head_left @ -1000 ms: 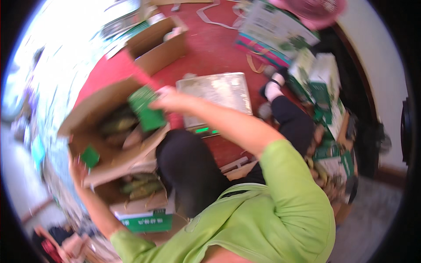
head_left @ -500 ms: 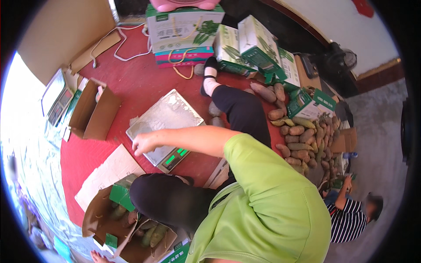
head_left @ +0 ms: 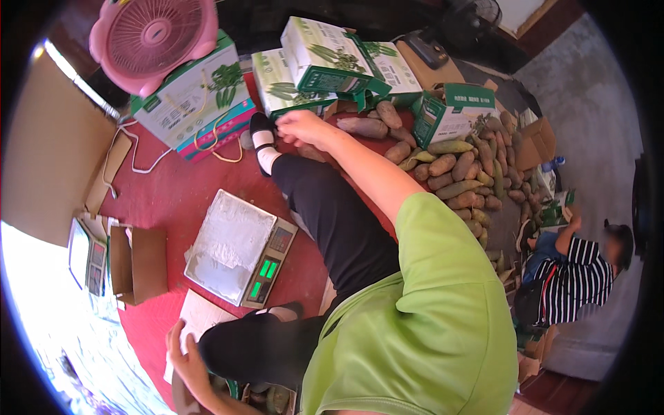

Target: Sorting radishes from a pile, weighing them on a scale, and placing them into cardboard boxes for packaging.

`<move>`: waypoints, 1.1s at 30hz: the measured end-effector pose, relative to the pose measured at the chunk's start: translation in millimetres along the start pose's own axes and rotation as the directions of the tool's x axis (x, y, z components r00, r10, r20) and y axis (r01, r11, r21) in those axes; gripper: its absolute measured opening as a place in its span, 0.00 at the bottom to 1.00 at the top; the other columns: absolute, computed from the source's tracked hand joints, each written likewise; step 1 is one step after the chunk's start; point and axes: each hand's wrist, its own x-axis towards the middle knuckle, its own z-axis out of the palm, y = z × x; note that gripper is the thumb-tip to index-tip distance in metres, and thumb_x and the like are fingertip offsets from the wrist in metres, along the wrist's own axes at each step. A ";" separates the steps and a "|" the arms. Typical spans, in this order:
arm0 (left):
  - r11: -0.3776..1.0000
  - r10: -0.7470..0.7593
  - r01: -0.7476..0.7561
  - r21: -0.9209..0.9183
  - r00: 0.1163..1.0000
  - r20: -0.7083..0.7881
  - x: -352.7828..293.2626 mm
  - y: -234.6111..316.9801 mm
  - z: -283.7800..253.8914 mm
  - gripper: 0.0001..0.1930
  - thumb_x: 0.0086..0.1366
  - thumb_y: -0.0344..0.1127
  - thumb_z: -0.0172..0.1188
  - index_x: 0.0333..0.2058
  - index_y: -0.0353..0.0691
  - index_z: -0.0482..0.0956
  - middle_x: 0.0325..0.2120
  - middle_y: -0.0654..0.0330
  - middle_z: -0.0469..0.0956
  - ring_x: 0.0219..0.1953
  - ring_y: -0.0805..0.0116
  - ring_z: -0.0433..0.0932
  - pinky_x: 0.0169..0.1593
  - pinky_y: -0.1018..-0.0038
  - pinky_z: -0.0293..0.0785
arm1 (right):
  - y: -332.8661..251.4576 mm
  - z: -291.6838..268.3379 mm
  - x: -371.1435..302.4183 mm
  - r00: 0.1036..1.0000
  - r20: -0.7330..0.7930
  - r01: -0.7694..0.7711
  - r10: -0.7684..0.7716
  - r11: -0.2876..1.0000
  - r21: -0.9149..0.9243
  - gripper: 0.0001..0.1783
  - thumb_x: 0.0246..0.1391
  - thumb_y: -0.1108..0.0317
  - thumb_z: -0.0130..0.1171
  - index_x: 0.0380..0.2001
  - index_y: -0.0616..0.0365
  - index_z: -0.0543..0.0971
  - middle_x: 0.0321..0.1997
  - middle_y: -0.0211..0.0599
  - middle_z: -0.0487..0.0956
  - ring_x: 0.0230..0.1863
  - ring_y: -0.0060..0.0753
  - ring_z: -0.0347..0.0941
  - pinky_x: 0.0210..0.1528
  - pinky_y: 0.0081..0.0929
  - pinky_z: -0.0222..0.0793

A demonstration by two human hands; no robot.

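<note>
My right hand point(head_left: 302, 129) reaches out over the red floor beside my black shoe point(head_left: 261, 126), close to the green-and-white boxes. Its fingers are loosely bent and I see nothing in them. My left hand point(head_left: 185, 354) is by my bent knee, fingers spread and holding nothing, above a carton point(head_left: 181, 395) of root vegetables mostly hidden by my leg and arm. Between my legs stands a digital scale point(head_left: 232, 235) with a bare metal plate and lit green displays. Brownish-purple and green root vegetables point(head_left: 462, 166) lie heaped to the right, some near my right hand.
Green-and-white boxes point(head_left: 325, 59) stand at the back, with a pink fan point(head_left: 153, 38) on another box. An open brown carton point(head_left: 146, 266) and a second scale point(head_left: 86, 256) are at left. A person in a striped top point(head_left: 570, 273) crouches at far right. A white cable point(head_left: 138, 162) crosses the floor.
My right hand has moved from over the scale to beside my far shoe. My left hand has come up from the lower carton to my knee. The view has shifted.
</note>
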 end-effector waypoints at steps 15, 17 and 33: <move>0.935 -0.025 -0.053 0.350 0.976 0.216 44.3 3.7 83.4 0.12 0.55 0.29 0.56 0.39 0.34 0.77 0.33 0.50 0.76 0.38 0.51 0.75 0.43 0.62 0.70 | 211.8 -200.4 -16.6 0.722 -0.430 -0.554 0.543 0.825 0.111 0.12 0.51 0.67 0.56 0.41 0.53 0.75 0.36 0.33 0.76 0.33 0.33 0.73 0.33 0.35 0.70; 0.926 -0.019 -0.064 0.371 0.976 0.216 48.8 8.6 88.2 0.11 0.55 0.29 0.56 0.38 0.34 0.77 0.32 0.50 0.76 0.38 0.51 0.75 0.42 0.62 0.70 | 217.1 -211.2 -4.4 0.713 -0.462 -0.514 0.528 0.841 0.168 0.12 0.51 0.67 0.57 0.40 0.53 0.75 0.36 0.32 0.76 0.33 0.32 0.72 0.32 0.34 0.70; 0.823 -0.070 -0.084 0.561 0.966 0.247 63.2 17.6 104.6 0.08 0.54 0.31 0.57 0.33 0.36 0.78 0.27 0.52 0.76 0.33 0.51 0.75 0.38 0.61 0.70 | 224.0 -256.2 126.8 0.779 -0.570 -0.404 0.259 0.904 -0.142 0.29 0.43 0.55 0.63 0.49 0.55 0.75 0.59 0.45 0.66 0.60 0.42 0.62 0.61 0.34 0.57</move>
